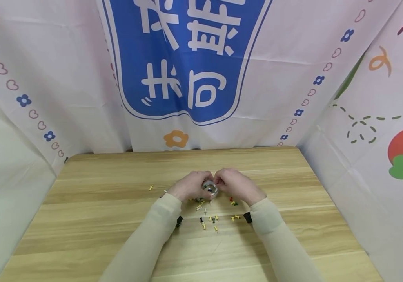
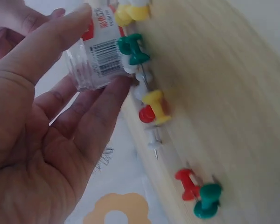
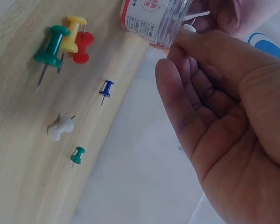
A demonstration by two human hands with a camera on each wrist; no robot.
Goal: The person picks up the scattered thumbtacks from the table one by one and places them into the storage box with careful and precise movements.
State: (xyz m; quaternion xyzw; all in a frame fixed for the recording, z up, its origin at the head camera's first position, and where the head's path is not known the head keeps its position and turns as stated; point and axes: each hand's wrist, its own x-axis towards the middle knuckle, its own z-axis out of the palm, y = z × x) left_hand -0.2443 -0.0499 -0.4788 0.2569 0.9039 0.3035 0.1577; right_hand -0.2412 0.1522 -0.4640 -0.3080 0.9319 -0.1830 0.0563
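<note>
My left hand (image 1: 190,186) grips a small clear plastic jar (image 2: 100,53) with a white and red barcode label, tilted just above the table. Seen from the head view, a dark blue push pin lies inside the jar. At the jar's mouth, my right hand (image 1: 239,185) brings thumb and fingertips together on a white push pin (image 3: 190,28), which is largely hidden by the fingers. Loose push pins lie around the hands, among them a green one (image 2: 134,48), a yellow one (image 2: 156,106), a red one (image 2: 186,184) and a blue one (image 3: 106,88).
Several more push pins, including a yellow one (image 1: 216,228) and a black one (image 1: 202,220), are scattered on the wooden table (image 1: 99,219) between the forearms. A lone yellow pin (image 1: 151,188) lies to the left. A printed cloth (image 1: 275,78) hangs behind the table's far edge.
</note>
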